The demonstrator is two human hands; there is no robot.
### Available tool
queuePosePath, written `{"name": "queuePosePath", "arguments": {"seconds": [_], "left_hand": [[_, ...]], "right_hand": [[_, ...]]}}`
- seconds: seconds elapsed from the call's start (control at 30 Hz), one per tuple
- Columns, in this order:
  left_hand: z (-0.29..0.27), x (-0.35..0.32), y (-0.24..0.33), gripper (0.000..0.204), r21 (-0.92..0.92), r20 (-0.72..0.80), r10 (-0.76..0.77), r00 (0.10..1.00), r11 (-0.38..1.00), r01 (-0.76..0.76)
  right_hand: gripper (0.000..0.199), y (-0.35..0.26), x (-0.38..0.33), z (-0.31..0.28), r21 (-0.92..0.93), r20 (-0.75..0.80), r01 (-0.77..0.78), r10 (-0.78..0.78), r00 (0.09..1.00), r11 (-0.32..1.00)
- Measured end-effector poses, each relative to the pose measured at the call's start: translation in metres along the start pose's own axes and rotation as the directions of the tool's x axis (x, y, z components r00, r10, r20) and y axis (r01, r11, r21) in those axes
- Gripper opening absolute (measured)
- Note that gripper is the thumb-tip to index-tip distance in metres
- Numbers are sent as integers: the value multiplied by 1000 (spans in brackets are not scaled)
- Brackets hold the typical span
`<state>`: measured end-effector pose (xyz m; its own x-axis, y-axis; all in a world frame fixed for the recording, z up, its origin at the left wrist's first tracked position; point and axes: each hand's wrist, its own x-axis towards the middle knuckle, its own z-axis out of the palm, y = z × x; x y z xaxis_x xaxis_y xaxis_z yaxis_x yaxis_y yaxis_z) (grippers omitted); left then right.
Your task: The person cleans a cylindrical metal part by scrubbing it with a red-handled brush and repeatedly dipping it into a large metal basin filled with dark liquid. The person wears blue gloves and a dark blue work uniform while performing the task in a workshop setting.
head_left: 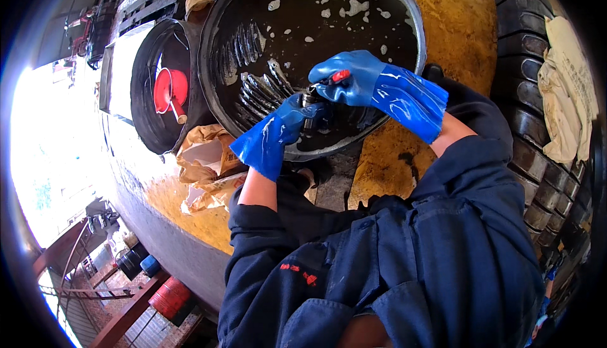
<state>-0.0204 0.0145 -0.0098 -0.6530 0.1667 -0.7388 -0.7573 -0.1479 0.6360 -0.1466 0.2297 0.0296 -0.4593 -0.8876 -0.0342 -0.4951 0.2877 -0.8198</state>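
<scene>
Over a large round basin (417, 19) of dark liquid, both my hands wear wet blue rubber gloves. My left hand (294, 117) is closed around a dark, shiny metal cylindrical part (308, 99). Close against it, my right hand (351, 79) grips a small tool with a red handle end (341, 76); its working end is hidden by the glove and the part. Just left of my hands, several slim dark metal parts (256, 92) lie in a row, with a second row (245, 46) beyond them.
A black tub (140, 89) stands left of the basin with a red dipper (169, 89) in it. Torn brown paper sacks (205, 158) lie near my left forearm. At the right are a big tyre (521, 63) and a beige sack (566, 89). White foam (354, 8) floats in the basin.
</scene>
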Motion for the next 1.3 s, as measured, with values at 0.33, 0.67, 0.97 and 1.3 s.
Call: {"name": "queuePosePath", "arguments": {"seconds": [0.33,0.67,0.97,1.3], "left_hand": [[-10,-8,4,46,295,-29,126,992,949,-112],[-15,-7,1,59,300,-26,138,990,946,-124],[30,-13,27,47,842,-70,262,962,532,-84],[20,-14,17,33,996,-76,727,682,25,84]], "right_hand": [[21,9,-11,-14,-197,-21,-482,488,873,854],[20,-6,0,-8,133,-19,349,-349,937,928],[30,-27,-1,-4,170,132,-442,425,896,881],[53,17,-6,-8,409,97,-593,613,784,694]]}}
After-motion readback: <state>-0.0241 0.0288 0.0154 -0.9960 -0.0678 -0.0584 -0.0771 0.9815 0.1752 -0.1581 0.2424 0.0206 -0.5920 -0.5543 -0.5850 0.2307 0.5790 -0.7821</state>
